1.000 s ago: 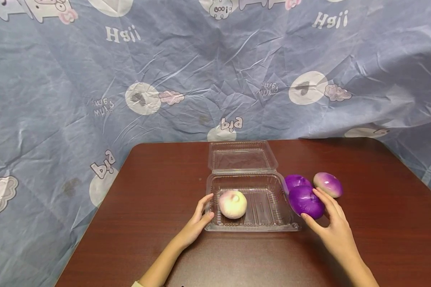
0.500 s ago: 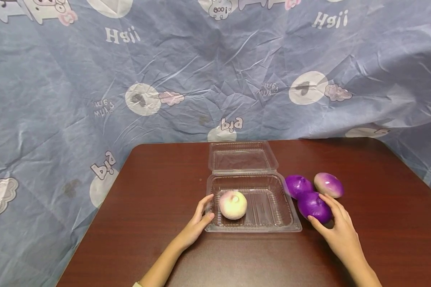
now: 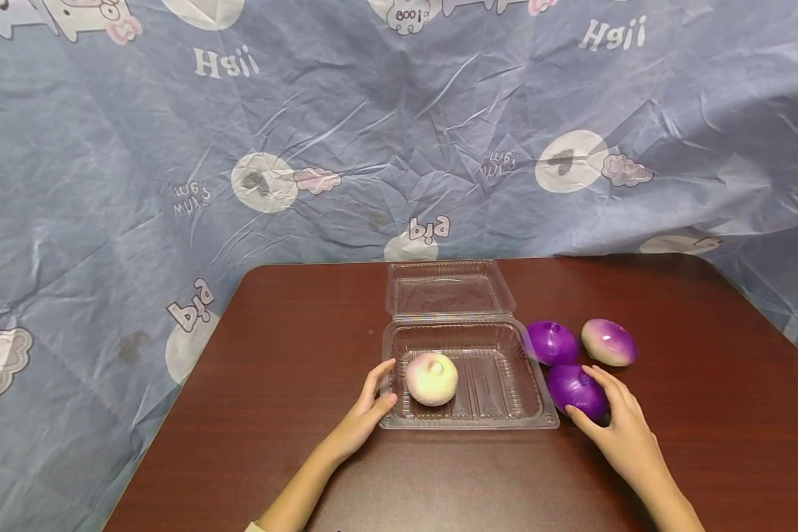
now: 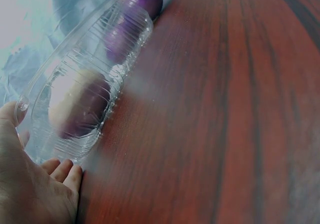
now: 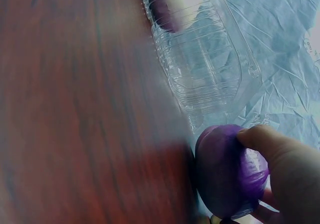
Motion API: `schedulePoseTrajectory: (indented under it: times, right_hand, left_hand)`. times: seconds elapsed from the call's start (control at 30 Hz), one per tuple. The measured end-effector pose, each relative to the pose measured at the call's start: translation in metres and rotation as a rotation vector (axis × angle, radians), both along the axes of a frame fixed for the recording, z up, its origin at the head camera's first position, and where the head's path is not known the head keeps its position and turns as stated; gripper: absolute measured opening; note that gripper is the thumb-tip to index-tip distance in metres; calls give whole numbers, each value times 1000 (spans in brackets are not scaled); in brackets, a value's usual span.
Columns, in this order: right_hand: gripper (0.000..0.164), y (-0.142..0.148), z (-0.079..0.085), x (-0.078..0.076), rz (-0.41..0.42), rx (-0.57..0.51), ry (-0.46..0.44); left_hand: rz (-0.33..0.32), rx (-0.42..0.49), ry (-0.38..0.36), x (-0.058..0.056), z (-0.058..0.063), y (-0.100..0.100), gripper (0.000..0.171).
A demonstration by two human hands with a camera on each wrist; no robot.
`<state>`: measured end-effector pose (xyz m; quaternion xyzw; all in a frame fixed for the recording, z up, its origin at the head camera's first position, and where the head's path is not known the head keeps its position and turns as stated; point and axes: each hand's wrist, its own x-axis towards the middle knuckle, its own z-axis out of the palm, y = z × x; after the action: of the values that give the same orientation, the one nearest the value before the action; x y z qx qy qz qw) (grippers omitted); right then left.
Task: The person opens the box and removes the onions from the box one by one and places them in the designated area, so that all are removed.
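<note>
A clear plastic clamshell container [image 3: 499, 423] lies with its lid folded back, and a pale yellow and purple onion [image 3: 431, 380] sits in its left part. My left hand [image 3: 359, 421] holds the container's left rim, the thumb over the rim in the left wrist view. To the right of the container, my right hand [image 3: 618, 428] grips a glossy purple onion [image 3: 575, 391] between thumb and fingers. This onion is low at the table, close to the container's right edge; the right wrist view shows its side [image 5: 220, 169]. Part of it is hidden by the fingers.
Another purple onion [image 3: 552, 343] lies behind the gripped one, against the container's right side. A purple and cream onion [image 3: 608, 343] lies farther right. The dark red wooden table [image 3: 292, 332] ends at a hanging blue printed cloth [image 3: 352, 133].
My right hand, with the purple onion, has moved right, away from the container, and lower towards the table. My left hand and the container have hardly moved.
</note>
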<state>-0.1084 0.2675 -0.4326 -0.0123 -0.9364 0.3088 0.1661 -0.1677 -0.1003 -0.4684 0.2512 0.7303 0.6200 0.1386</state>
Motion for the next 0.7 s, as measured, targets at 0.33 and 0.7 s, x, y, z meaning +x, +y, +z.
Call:
schedulePoseTrajectory:
  times: [0.33, 0.7]
  right_hand:
    - [64, 1, 0, 0, -14, 16, -34]
    - [64, 1, 0, 1, -49, 4, -50]
  left_hand:
    - [8, 22, 2, 1, 0, 0, 55]
    - [-6, 11, 3, 0, 0, 1, 55]
